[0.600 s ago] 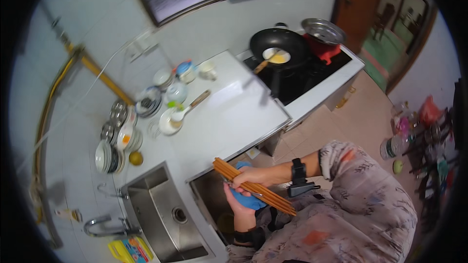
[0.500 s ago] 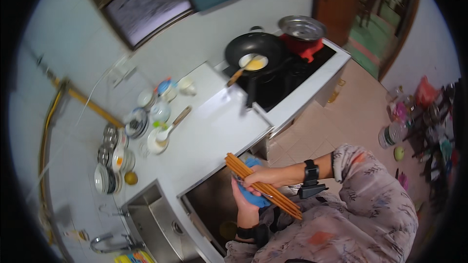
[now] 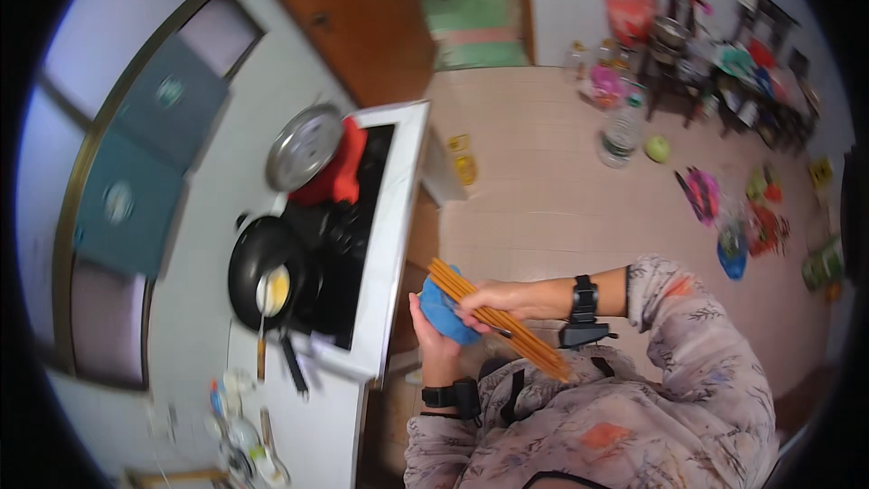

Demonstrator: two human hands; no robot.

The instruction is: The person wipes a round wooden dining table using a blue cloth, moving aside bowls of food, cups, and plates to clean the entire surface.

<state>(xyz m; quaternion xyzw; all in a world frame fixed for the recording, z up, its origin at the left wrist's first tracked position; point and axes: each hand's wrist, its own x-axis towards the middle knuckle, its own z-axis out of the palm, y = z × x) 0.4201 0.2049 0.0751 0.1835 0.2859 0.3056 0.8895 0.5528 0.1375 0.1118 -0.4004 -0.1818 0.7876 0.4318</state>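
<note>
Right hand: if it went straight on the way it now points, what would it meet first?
Probably the blue cloth in the left hand, just beyond the chopsticks that the right hand grips; depth is unclear, so it may already touch.

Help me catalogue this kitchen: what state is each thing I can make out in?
Left hand, holding the blue cloth
Right hand, closed around the wooden sticks
Blue cloth, bunched up
Wooden sticks, bundled, slanting
Wok, uncovered
White bowl, holding something yellow
Brown door, open
Plastic bottle, green cap on
</note>
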